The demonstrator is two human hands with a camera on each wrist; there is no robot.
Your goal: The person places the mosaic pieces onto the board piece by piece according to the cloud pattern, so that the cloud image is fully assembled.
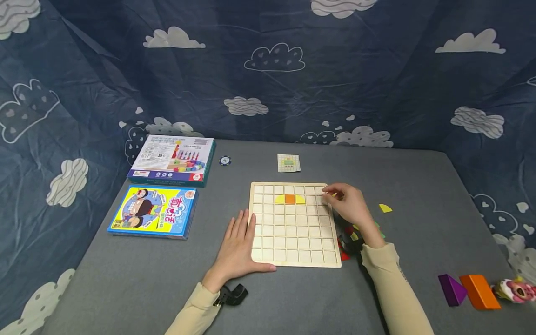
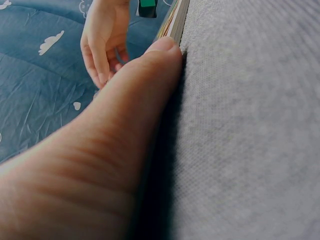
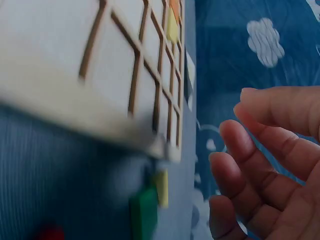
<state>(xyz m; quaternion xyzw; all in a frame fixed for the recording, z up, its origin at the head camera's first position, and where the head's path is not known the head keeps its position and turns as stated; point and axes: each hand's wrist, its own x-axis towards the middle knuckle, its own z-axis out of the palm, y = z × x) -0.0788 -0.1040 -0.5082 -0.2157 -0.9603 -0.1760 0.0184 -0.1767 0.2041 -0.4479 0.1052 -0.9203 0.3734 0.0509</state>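
Note:
A pale wooden grid board lies on the grey table. An orange square sits in its second row, with a yellow rounded piece on one side and another yellow piece on the other. My left hand rests at the board's lower left, fingers straight along the edge, thumb at the near corner. Over the upper right edge hovers my right hand; its fingers are loosely bent, with nothing seen between them in the right wrist view. Beneath it a green piece and a yellow piece lie beside the board.
A small pattern card and a poker chip lie beyond the board. Two boxes, one white-topped and one blue and yellow, are at left. A purple block, an orange block and a toy figure stand at near right.

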